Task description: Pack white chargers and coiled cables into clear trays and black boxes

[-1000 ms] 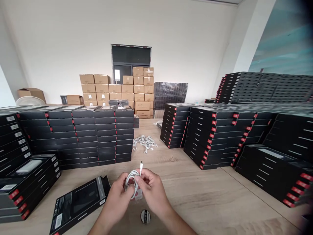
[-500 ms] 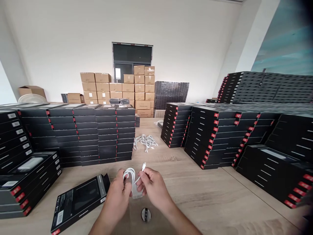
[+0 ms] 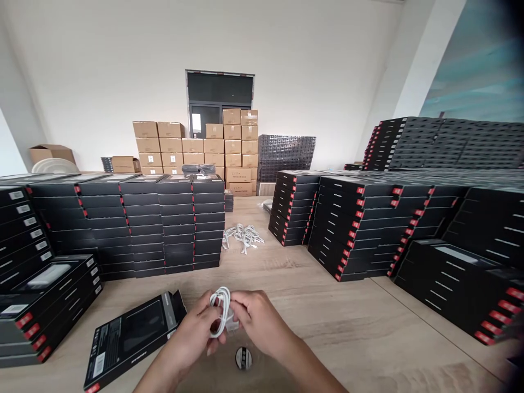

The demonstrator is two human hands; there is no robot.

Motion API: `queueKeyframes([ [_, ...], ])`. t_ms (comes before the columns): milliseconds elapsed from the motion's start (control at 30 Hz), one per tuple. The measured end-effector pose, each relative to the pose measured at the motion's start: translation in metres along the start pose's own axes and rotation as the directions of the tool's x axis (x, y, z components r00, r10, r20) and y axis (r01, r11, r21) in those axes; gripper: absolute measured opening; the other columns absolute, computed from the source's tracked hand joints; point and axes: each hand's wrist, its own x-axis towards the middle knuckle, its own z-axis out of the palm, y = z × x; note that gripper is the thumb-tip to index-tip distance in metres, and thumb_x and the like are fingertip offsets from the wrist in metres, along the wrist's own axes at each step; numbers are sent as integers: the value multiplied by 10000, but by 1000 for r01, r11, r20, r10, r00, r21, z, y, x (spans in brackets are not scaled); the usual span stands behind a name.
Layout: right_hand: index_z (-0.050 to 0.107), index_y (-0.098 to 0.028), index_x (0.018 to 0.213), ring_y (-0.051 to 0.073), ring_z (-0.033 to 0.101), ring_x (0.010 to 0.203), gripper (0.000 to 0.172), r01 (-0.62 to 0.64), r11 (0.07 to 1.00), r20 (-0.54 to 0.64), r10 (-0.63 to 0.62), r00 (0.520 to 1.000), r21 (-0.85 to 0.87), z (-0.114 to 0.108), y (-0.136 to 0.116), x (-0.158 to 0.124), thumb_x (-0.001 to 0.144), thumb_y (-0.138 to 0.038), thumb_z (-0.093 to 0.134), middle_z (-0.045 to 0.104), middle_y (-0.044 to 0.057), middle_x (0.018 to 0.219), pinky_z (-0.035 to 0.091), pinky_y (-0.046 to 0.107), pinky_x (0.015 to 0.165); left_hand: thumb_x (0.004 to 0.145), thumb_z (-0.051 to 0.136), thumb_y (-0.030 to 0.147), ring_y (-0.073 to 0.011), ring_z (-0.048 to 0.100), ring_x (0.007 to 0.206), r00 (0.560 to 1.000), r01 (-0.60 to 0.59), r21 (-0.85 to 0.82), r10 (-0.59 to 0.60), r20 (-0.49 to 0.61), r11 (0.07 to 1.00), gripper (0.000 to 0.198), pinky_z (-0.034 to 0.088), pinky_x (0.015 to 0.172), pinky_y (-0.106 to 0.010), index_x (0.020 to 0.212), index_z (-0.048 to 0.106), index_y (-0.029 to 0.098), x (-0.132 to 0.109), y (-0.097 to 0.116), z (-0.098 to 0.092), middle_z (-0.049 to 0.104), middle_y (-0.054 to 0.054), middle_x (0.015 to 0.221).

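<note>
A white charging cable (image 3: pixel 221 311), wound into a loose coil, is held above the table between my hands. My left hand (image 3: pixel 195 323) is closed around the near side of the coil. My right hand (image 3: pixel 258 322) is also closed, its thumb and fingertips pressed together at the coil's right side. A small whitish block (image 3: pixel 232 323) shows under the fingers, mostly hidden. Below my hands a round black-and-white disc (image 3: pixel 244 358) lies on the table (image 3: pixel 311 333). A black product box (image 3: pixel 133 338) with an open end flap rests left of my left hand.
Stacked black boxes (image 3: pixel 176 229) form a wall at left; more stacks (image 3: pixel 339 229) stand at right. Several white cables (image 3: pixel 244 236) lie in a pile beyond my hands. An open-topped black box (image 3: pixel 49 278) sits at far left. Brown cartons (image 3: pixel 233 147) rise by the back wall.
The cable's connector end, sticking up from my right fingers before, is now folded in at the coil. The coil has turned and moved slightly lower, and my right hand has closed in.
</note>
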Motion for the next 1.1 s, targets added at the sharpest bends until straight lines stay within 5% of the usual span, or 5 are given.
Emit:
queueKeyframes([
  [267,613,-256,1185,193,612,937,285,156,953,-248,-222,943,-260,8,-1,-1,937,-248,471,622,67,1033,500,304,809,790,475,354,-120,490,469,1000,-26,26,27,-8,999,153,268,382,-195,848,475,212,0,5,-4,517,54,544],
  [600,738,-288,882,199,556,813,209,389,837,-314,-515,797,-386,16,-23,-2,872,-152,579,684,27,839,426,369,751,842,460,337,-161,570,638,985,-166,236,173,-9,958,152,418,553,-255,811,519,201,1,-9,-4,594,4,715],
  [833,736,-233,986,230,625,896,263,74,907,-504,162,848,415,-3,-17,3,856,-419,602,689,71,994,500,343,791,808,495,352,-129,545,525,999,-33,-121,35,15,992,162,297,413,-209,871,509,203,1,-4,4,599,13,703],
  [967,707,-213,1070,219,638,871,378,-52,876,-337,238,911,479,0,-4,5,793,-465,657,696,71,996,521,329,777,827,534,417,-124,548,536,992,-120,-101,117,-37,988,232,344,435,-208,879,524,192,2,0,6,596,21,667],
  [1100,624,-241,1200,144,618,569,488,-139,757,-68,236,969,639,18,-3,2,780,-487,664,689,25,865,489,245,467,824,579,460,-133,563,553,991,-122,3,121,61,993,329,357,446,-206,959,595,160,0,2,7,589,16,621],
])
